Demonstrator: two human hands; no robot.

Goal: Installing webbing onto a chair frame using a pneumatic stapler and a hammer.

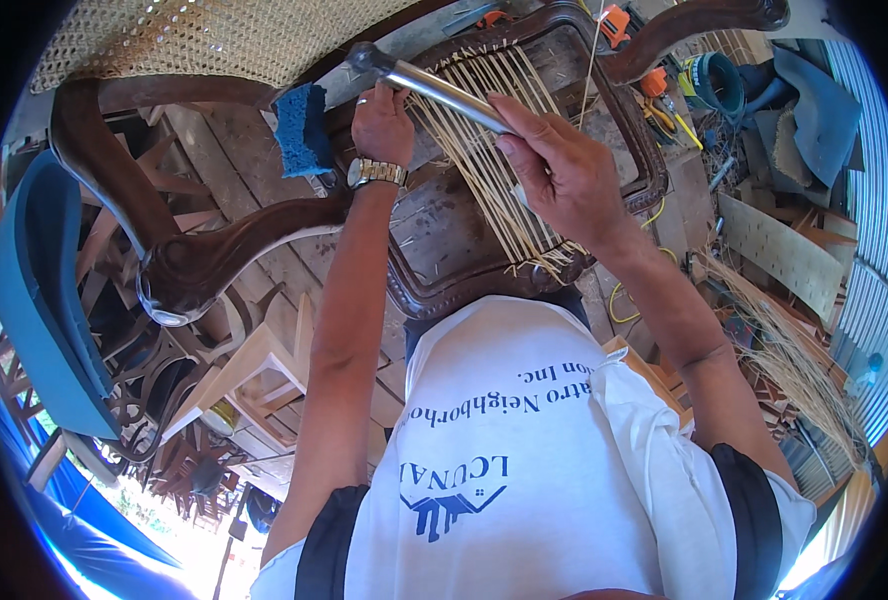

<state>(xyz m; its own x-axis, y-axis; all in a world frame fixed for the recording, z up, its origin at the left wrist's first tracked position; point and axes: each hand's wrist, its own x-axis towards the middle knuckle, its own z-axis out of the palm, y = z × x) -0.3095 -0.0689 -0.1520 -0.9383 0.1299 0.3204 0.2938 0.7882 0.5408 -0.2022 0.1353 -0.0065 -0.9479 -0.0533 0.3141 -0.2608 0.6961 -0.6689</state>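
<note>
My right hand [569,175] grips a hammer [446,92] by its lower handle. The silver shaft slants up to the left, and the dark head hangs right above my left hand [382,128]. That hand, with a ring and a gold wristwatch, is closed at the left rail of a dark carved wooden chair frame [424,290]. Whatever its fingertips pinch is too small to make out, partly behind the hammer head. Pale cane strands [494,165] stretch across the frame's opening in one direction, with loose ends at the near rail.
A blue sponge-like block [304,130] sits left of my left hand, below a woven cane panel [204,40]. At the right lie orange-handled tools [654,82], a teal bucket [719,82] and a bundle of loose cane [794,365]. Chair parts crowd the left side.
</note>
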